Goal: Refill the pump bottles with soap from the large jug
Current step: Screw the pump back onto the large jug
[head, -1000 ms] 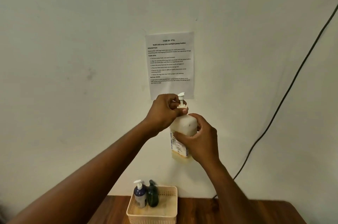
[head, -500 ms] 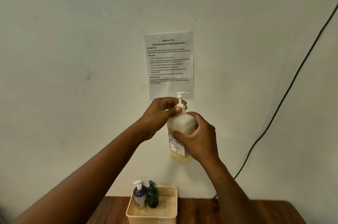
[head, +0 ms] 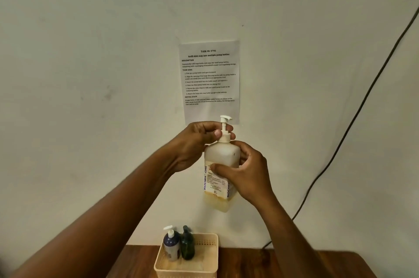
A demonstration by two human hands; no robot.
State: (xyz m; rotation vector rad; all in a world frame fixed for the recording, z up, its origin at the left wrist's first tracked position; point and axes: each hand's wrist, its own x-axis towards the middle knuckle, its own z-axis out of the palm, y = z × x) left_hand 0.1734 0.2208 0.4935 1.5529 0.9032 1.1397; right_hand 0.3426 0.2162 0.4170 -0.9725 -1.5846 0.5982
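**benchrat:** Up in the middle of the frame, held in the air well above the table (head: 294,262), is the pump bottle (head: 221,164). Right hand (head: 247,175) is wrapped round its body over the label, thumb across the front. Left hand (head: 197,144) has fingers curled on the collar under the pump head (head: 225,119), pinching it. Looks like screwing the pump on or off, can't say which.

**sudsy_k:** How's it going to handle?

**benchrat:** Stiff frosted plastic with only a bit of yellowish soap at the bottom, so light, I'd guess. Flat sides give a decent hold, though any soap on the outside would make it slippery. Grab the body mid-height and twist at the collar, not the thin nozzle, which would probably just spin or bend.

**sudsy_k:** Anything different from a moment ago?

**benchrat:** Nozzle now points right where it faced more toward the camera a second back, so the head has turned. Bottle's barely shifted. Lower centre, the basket (head: 206,262) with the purple bottle (head: 171,246) and dark green bottle (head: 187,246) is unchanged.
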